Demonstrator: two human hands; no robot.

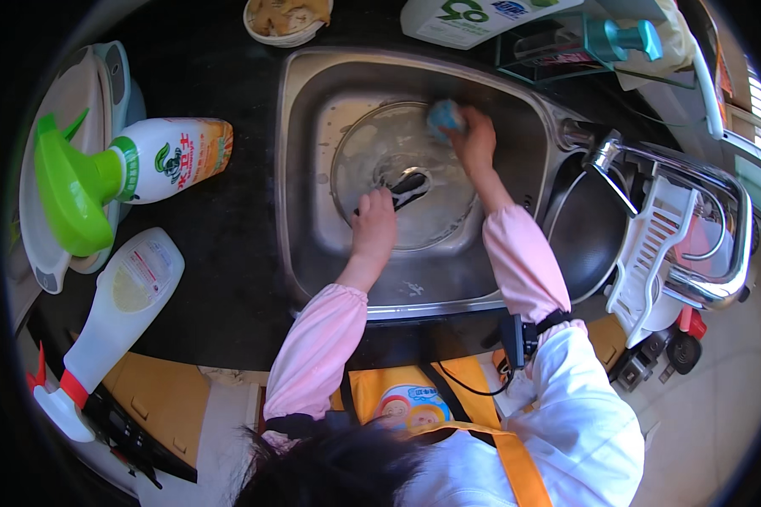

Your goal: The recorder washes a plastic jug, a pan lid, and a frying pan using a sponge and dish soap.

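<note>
A round, clear glass pot lid (361,152) lies in the stainless-steel sink (418,279), with wet, soapy-looking patches on its surface. My left hand (375,220) grips the near end of the lid's black handle (411,190). In my right hand (475,142) is a blue scrubbing sponge (444,119), resting at the lid's far right edge. My fingers hide part of the sponge and of the handle. Both forearms wear pink sleeve covers and reach over the sink's near rim.
A chrome faucet (605,152) and a round dark basin or pan (586,234) are right of the sink, before a white dish rack (656,253). Two spray bottles (174,158) lie left. Behind stand a food tub (288,19), a white jug (463,25) and a teal pump bottle (628,39).
</note>
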